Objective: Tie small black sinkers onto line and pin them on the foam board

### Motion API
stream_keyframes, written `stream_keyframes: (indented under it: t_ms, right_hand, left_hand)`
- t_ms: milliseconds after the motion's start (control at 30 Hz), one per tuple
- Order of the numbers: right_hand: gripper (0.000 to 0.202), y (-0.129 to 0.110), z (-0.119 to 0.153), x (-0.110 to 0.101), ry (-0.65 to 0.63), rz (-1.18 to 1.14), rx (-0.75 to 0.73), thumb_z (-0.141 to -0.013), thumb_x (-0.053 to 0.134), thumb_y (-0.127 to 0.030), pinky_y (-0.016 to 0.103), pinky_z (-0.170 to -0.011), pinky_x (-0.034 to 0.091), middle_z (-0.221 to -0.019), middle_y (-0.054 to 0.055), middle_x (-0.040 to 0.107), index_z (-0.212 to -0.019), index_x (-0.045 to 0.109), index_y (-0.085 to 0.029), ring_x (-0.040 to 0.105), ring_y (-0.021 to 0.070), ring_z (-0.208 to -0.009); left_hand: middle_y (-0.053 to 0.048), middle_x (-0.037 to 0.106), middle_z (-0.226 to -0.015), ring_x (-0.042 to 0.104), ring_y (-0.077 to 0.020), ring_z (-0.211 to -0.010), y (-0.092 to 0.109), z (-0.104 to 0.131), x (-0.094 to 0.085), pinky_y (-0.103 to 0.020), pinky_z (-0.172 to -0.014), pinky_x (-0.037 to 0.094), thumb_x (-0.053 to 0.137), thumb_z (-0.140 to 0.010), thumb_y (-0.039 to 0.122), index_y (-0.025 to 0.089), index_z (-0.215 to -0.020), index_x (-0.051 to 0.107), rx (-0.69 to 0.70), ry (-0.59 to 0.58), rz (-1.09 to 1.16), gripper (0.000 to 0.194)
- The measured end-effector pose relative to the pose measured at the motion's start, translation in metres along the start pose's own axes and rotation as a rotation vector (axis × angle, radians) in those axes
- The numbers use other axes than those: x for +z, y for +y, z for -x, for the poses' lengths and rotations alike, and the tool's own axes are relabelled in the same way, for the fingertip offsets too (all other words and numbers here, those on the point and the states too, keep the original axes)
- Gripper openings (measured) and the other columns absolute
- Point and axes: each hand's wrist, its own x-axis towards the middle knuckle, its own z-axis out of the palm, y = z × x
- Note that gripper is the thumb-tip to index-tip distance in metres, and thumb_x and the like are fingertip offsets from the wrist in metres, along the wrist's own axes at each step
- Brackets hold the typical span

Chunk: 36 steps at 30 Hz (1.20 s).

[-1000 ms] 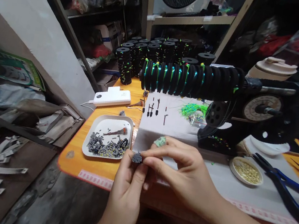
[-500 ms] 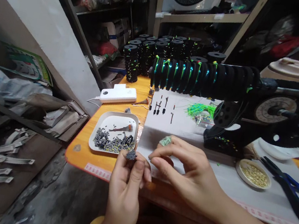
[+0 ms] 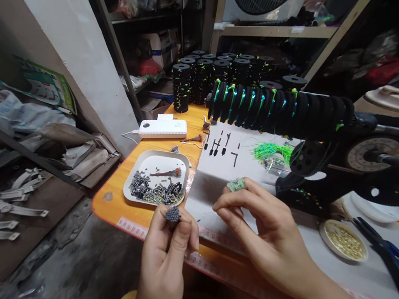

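My left hand [image 3: 168, 261] is closed around a bundle of small dark grey rods [image 3: 173, 214], their ends facing up between thumb and fingers. To the right, my right hand [image 3: 259, 224] has its thumb and forefinger pressed together; anything in that pinch is too small to make out. A pale green lumpy piece [image 3: 236, 184] sits at the tips of its farther fingers; whether it is worn or held I cannot tell. Just beyond my left hand, a white tray [image 3: 131, 171] holds many grey and black pieces and a brown brush-like bundle [image 3: 167, 172].
Black ring stacks with green threads [image 3: 181, 88] stand behind. A machine [image 3: 368, 161] carries a black ringed roller [image 3: 277, 109]. On the right lie a dish of gold bits [image 3: 346, 242] and blue-handled pliers [image 3: 388, 250]. A white power bank [image 3: 164, 128] lies at the left.
My right hand has drawn away from my left, to the right. The grey bundle now shows its ends more fully. The whole view has shifted slightly.
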Motion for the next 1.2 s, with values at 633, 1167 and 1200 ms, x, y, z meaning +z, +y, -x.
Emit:
stream_keyframes:
  t_ms: [633, 1167, 1200]
  right_hand:
    - [0.014, -0.004, 0.002, 0.006, 0.02, -0.042, 0.019, -0.091, 0.058, -0.011, 0.026, -0.064, 0.042, -0.074, 0.001, 0.063, -0.084, 0.067, -0.019, 0.053, 0.0136, -0.07]
    - [0.01, -0.003, 0.006, 0.006, -0.034, 0.062, -0.156, -0.087, 0.053, -0.007, 0.028, -0.058, 0.039, -0.076, 0.004, 0.052, -0.088, 0.057, -0.015, 0.047, 0.0153, -0.067]
    - [0.011, -0.002, 0.005, 0.004, -0.02, 0.065, -0.162, -0.087, 0.052, -0.006, 0.028, -0.059, 0.039, -0.077, 0.004, 0.052, -0.089, 0.056, -0.016, 0.047, 0.0152, -0.069]
  left_hand:
    - [0.003, 0.05, -0.069, 0.049, -0.0104, -0.065, -0.004, -0.002, 0.004, -0.022, -0.064, 0.042, 0.053, -0.097, 0.032, 0.021, -0.08, 0.052, 0.025, 0.042, -0.044, 0.02]
    - [0.006, 0.05, -0.062, 0.049, -0.0128, -0.069, 0.011, -0.012, 0.017, -0.028, -0.075, 0.044, 0.061, -0.092, 0.027, 0.024, -0.084, 0.058, 0.411, 0.316, 0.211, 0.009]
    - [0.006, 0.051, -0.063, 0.052, -0.0134, -0.075, 0.015, -0.014, 0.016, -0.029, -0.081, 0.045, 0.062, -0.092, 0.027, 0.024, -0.083, 0.058, 0.431, 0.355, 0.217, 0.01]
